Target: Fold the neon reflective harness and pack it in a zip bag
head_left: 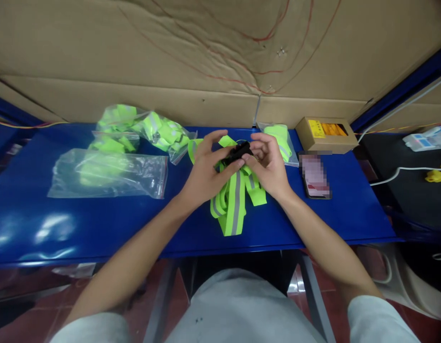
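Observation:
Between my two hands is a small black part (237,152), possibly a buckle; its exact kind is hard to make out. My left hand (206,171) grips its left end with thumb and fingers. On the other end, my right hand (268,164) pinches it, some fingers curled above. Fluorescent yellow-green straps (235,205) with a grey reflective stripe hang down below the hands onto the blue table. Part of the strap also shows left of my left hand's fingers. Where the strap meets the black part is covered by my fingers.
Clear plastic bags (163,131) of yellow-green straps lie at the back left, with a larger zip bag (149,176) in front. Another bag (279,140) lies behind my right hand. A cardboard box (325,136) and a phone (315,176) are on the right of the blue table (109,228).

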Available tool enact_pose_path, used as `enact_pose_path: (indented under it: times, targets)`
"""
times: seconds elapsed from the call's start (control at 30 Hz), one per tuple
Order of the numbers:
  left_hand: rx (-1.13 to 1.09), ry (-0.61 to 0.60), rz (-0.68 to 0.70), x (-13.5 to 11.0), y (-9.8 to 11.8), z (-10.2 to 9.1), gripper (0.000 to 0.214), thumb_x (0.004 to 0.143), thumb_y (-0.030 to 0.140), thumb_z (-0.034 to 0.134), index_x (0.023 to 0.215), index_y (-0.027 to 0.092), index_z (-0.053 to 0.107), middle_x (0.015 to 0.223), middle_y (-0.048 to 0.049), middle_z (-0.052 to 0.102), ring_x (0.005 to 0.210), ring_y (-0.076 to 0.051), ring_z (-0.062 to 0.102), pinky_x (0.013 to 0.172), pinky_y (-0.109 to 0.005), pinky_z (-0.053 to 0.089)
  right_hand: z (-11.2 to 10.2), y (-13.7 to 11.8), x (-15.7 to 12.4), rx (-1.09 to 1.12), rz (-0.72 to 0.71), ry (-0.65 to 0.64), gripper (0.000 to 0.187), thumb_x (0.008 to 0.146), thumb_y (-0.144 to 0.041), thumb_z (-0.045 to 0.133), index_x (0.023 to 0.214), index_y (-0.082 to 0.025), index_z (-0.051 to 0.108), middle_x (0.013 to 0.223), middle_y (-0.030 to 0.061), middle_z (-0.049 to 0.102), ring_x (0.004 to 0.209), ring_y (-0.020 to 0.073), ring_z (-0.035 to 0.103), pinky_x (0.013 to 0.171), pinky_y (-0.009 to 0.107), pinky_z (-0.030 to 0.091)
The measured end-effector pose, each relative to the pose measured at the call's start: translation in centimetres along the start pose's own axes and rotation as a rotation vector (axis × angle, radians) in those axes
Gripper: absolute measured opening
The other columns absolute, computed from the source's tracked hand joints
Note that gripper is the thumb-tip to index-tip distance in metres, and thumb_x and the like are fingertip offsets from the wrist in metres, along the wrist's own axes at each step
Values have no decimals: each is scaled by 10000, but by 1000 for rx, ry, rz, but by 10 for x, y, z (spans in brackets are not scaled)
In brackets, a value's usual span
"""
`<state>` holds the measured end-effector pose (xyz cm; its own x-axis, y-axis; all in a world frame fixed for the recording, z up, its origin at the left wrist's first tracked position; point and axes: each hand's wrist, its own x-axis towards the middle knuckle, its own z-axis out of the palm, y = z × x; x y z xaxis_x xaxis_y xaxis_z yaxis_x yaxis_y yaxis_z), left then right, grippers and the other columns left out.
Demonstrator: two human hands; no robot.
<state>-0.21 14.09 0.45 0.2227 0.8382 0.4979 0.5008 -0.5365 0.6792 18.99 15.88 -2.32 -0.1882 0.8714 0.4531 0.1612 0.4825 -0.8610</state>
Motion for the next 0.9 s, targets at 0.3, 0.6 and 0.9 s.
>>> enact_pose_path:
  times: [0.3,0.6,0.9]
  targets:
    - [-79,49,-30,13,36,-37,200,980,443,707,942,255,763,971,-21,741,910,-219,662,834,-369,478,-9,-16,-4,-51,30,-311,569,952,-582,696,1391,-250,555,1349,104,691,1246,286,663,1036,460,575]
    - [-295,320,-120,4,41,-78,193,911,466,827,968,282,816,951,30,765,892,-211,697,792,-391,529,-21,-36,-9,-235,-29,-377,851,848,-309,810,1589,-261,394,1630,151,490,1523,313,463,1153,503,500]
    - [198,102,340,-97,61,-52,303,1026,207,566,1227,323,762,1013,33,822,883,-188,697,824,-433,492,-53,-21,12,-175,12,-243,369,1084,-472,498,1392,-302,609,1544,87,588,1222,223,686,1004,425,587]
